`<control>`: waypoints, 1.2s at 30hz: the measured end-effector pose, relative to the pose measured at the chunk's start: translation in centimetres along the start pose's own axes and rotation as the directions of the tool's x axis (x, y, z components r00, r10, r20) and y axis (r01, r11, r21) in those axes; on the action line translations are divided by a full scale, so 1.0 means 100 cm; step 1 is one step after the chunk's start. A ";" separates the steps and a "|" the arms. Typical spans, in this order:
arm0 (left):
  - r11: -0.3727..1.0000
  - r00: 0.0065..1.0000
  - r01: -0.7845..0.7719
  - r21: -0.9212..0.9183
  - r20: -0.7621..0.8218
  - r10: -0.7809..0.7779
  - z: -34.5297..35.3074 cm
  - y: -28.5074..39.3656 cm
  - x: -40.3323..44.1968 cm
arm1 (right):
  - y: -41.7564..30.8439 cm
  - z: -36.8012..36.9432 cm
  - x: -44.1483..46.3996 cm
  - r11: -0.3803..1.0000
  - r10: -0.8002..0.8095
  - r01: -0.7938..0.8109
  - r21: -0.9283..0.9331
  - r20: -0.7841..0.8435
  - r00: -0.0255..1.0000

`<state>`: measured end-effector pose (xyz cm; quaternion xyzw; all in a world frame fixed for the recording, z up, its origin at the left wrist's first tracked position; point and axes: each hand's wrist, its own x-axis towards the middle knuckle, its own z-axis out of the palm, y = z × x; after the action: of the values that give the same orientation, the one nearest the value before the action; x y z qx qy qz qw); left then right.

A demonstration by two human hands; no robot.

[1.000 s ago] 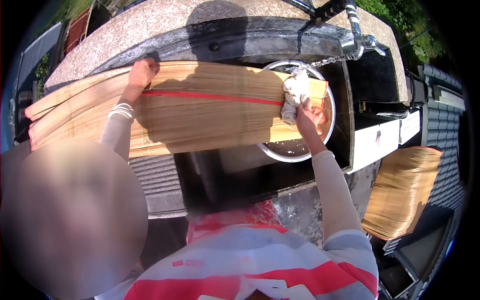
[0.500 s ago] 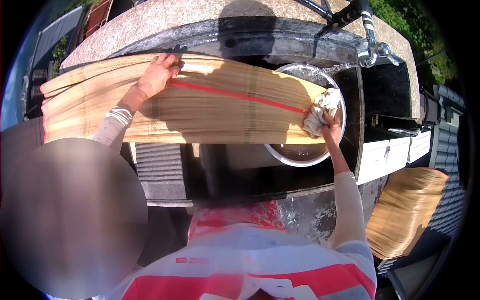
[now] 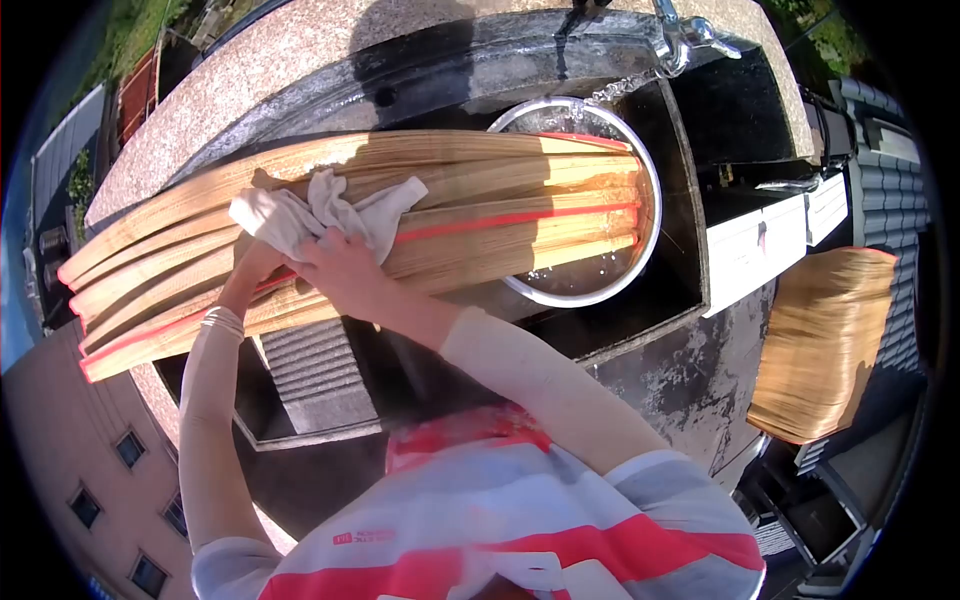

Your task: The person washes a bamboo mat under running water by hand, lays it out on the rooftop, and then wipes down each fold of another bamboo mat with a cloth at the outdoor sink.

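Note:
A long tan straw-like mat (image 3: 480, 180) with red edging lies in folds across the sink, its right end in a round metal-rimmed basin (image 3: 652, 215) of water. On the mat's left half is a bunched white cloth (image 3: 290, 218). My right hand (image 3: 342, 268) is closed on the cloth, its fingers pressed into it. Next to it, my left hand (image 3: 258, 258) is at the cloth's lower left edge; the cloth and its own wrist hide most of its fingers.
Water runs from a metal tap (image 3: 675, 45) into the basin. A ribbed washboard (image 3: 315, 375) slopes below the mat. White boxes (image 3: 755, 245) stand right of the sink, and another tan mat (image 3: 825, 340) hangs at the far right.
My right hand has moved left with the cloth, from the basin end to beside my left hand. The mat is now more folded, and the view has shifted.

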<state>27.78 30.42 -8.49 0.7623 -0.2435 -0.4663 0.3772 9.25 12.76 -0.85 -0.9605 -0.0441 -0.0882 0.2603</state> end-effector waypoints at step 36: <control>0.500 0.882 0.211 0.840 -0.385 0.273 0.225 0.127 -0.014 | 0.188 -0.100 -0.156 0.853 0.522 -0.522 0.004 -0.016 0.853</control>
<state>6.81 16.04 -3.81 0.9307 -0.3580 -0.0744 0.0005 -5.08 -9.07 -4.64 -0.9357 0.2203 -0.0220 0.2746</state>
